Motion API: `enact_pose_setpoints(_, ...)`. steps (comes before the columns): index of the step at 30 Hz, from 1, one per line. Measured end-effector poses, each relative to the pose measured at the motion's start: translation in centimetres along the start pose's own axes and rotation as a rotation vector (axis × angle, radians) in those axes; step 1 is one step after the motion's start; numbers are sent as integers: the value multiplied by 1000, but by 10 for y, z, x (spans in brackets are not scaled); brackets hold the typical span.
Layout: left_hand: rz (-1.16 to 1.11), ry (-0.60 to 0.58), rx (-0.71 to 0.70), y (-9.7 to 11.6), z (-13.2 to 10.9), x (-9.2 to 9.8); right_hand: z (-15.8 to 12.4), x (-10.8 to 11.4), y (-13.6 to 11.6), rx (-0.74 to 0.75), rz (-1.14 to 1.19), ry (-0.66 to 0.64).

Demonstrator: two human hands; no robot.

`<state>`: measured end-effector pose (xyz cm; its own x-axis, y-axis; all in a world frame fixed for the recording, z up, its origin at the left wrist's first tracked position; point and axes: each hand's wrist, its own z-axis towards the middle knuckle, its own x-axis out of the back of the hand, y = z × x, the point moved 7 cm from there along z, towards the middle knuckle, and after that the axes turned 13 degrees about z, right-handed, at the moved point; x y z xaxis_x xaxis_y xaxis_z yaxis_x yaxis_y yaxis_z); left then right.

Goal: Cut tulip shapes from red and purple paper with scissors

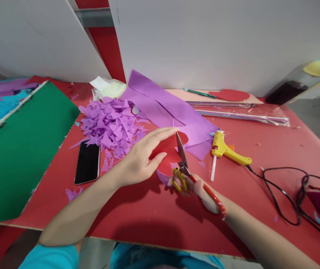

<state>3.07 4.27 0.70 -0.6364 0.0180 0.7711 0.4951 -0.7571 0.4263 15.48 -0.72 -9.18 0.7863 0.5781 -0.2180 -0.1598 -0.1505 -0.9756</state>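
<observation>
My left hand [143, 157] pinches a piece of red paper [168, 155] between thumb and straight fingers, just above the red table [154, 209]. A sliver of purple paper shows under its lower edge. My right hand [202, 190] grips scissors [186, 170] with red and yellow handles. The blades point away from me and stand partly apart at the red paper's right edge. Purple sheets [165, 108] lie right behind the paper.
A heap of purple paper scraps [111, 125] and a black phone [87, 162] lie left of my hands. A yellow glue gun [227, 149] with black cable [283, 194] is right. A green board [20, 149] covers the left. White panels [218, 41] stand behind.
</observation>
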Motion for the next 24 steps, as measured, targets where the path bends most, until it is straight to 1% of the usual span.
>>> enact_pose_setpoints(6, -8, 9, -1, 0, 1, 0, 1, 2, 8, 13, -43, -28)
enact_pose_setpoints(12, -85, -4, 64, -5, -1, -1, 2, 2, 7, 14, -68, -27)
enact_pose_setpoints(16, -163, 3, 59, -7, -1, -3, 1, 3, 10, 9, -64, -22)
enact_pose_setpoints(20, -194, -8, 71, -10, -1, -4, -1, 4, 14, -9, -44, -10)
enact_pose_setpoints(24, -207, -7, 58, -9, -1, -3, 0, 4, 12, 22, -35, -3)
